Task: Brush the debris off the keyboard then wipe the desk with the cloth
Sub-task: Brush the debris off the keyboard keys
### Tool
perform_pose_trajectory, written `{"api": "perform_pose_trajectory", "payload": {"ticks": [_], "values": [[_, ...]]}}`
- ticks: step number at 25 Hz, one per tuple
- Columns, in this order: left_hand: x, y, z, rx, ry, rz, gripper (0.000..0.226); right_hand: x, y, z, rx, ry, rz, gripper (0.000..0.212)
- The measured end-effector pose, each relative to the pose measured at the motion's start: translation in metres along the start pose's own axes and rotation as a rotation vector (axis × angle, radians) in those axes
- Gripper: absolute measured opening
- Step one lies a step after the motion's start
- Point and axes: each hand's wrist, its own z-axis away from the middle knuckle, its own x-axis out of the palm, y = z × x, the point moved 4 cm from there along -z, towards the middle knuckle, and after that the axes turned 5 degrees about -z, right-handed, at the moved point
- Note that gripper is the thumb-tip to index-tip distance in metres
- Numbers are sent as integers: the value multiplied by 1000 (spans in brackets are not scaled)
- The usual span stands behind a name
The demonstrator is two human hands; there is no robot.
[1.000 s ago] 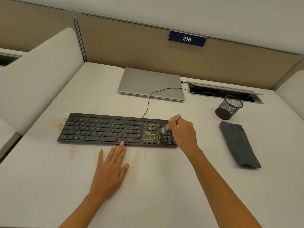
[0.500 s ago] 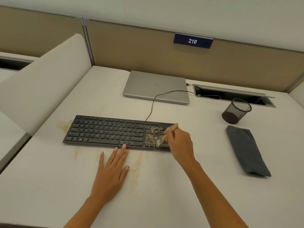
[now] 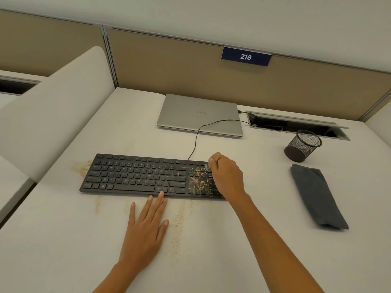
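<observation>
Brush (image 3: 206, 167) gripped in curled right hand (image 3: 227, 176) over debris (image 3: 197, 182) at 3 o'clock end of keyboard (image 3: 137, 176); left hand (image 3: 146, 227) laid flat at 6 o'clock. Cloth (image 3: 317, 195) lies unused at 3 o'clock. Risk — crumbs driven between keys by hard strokes.

kbd (image 3: 135, 176): black, on worktop (image 3: 254, 250); debris (image 3: 197, 181) on right-end keys
R hand (image 3: 227, 176): grips brush (image 3: 206, 167) — mostly hidden, bristles at those keys
L hand (image 3: 143, 231): flat on worktop, one fingertip at kbd's front edge
cloth (image 3: 317, 195): grey, folded — well right of kbd
</observation>
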Motion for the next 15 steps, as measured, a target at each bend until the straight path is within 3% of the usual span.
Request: {"api": "perform_pose_trajectory", "payload": {"ticks": [3,8,15], "values": [[0,-2,-1,0,-2,-1,57,-5,1,30,46,-88,83,46],[0,-2,-1,-4,-8,1,57,-7,-5,14,85,53,-108,32],[1,-2,-2,-7,-30,16,58,-1,-2,20,88,-51,-14,44]]}}
